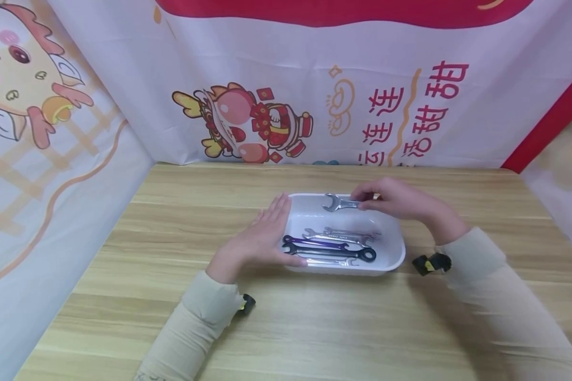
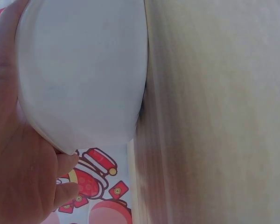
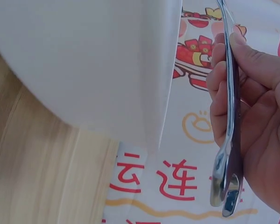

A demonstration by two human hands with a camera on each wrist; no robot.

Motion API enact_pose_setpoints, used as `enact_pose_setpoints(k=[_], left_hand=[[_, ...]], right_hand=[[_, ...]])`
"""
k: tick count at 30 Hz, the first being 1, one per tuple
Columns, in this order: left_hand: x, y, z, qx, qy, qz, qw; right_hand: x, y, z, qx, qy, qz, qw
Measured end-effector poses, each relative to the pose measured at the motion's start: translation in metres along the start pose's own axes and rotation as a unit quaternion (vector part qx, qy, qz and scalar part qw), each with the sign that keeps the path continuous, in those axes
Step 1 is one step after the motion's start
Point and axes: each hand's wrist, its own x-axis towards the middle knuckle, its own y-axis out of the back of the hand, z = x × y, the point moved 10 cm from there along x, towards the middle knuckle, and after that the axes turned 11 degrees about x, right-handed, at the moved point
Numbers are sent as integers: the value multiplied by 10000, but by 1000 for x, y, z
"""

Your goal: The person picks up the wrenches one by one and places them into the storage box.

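Note:
A white plastic tray (image 1: 391,254) sits on the table. My left hand (image 1: 262,238) lies along its left end with fingers straight, thumb over the near corner; the left wrist view shows the palm (image 2: 18,163) against the tray's outer wall (image 2: 84,70). Above the tray's far side, my right hand (image 1: 395,198) holds a silver open-ended wrench (image 1: 340,203) between thumb and fingers; the right wrist view shows the wrench (image 3: 231,107) edge-on. Inside the tray lie several wrenches: a black one with a ring end (image 1: 333,251), a purple one (image 1: 316,243) and silver ones (image 1: 336,236).
The wood-grain table (image 1: 314,328) extends around the tray. A white cloth with cartoon prints and red lettering (image 1: 305,69) hangs behind the table, and another printed cloth (image 1: 52,174) is at the left. Black wrist devices (image 1: 431,263) show at both cuffs.

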Motion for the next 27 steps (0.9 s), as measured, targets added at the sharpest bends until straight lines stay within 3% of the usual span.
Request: enact_pose_setpoints(k=[10,27], left_hand=[[0,0,-1,-22,40,-15,10000],[0,-1,-2,-21,53,-53,10000]], right_hand=[[15,-13,-10,132,336,-32,9993],[27,-41,0,281,459,-30,9985]])
